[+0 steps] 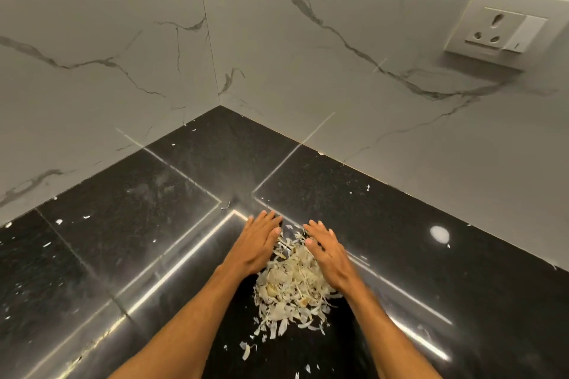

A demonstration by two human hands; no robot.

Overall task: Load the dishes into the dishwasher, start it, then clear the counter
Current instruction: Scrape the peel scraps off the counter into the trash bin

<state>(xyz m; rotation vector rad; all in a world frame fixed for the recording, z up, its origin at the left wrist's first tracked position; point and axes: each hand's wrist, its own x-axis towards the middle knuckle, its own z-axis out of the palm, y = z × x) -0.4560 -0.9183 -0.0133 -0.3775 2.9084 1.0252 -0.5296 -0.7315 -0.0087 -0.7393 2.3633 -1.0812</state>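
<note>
A heap of pale, papery garlic peels (292,292) lies on the black granite counter (154,224), in front of the corner. My left hand (257,244) rests flat on the counter at the heap's left edge, fingers straight and pointing toward the wall. My right hand (328,254) lies on the heap's right side, fingers straight, palm down against the peels. Both hands flank the far end of the pile and hold nothing. No dishes or dishwasher appear in this view.
Marble-look wall tiles (338,86) meet in a corner behind the counter. A white socket and switch plate (498,29) sits on the right wall. Small peel scraps (58,221) are scattered over the left counter, and a white spot (439,233) lies at right.
</note>
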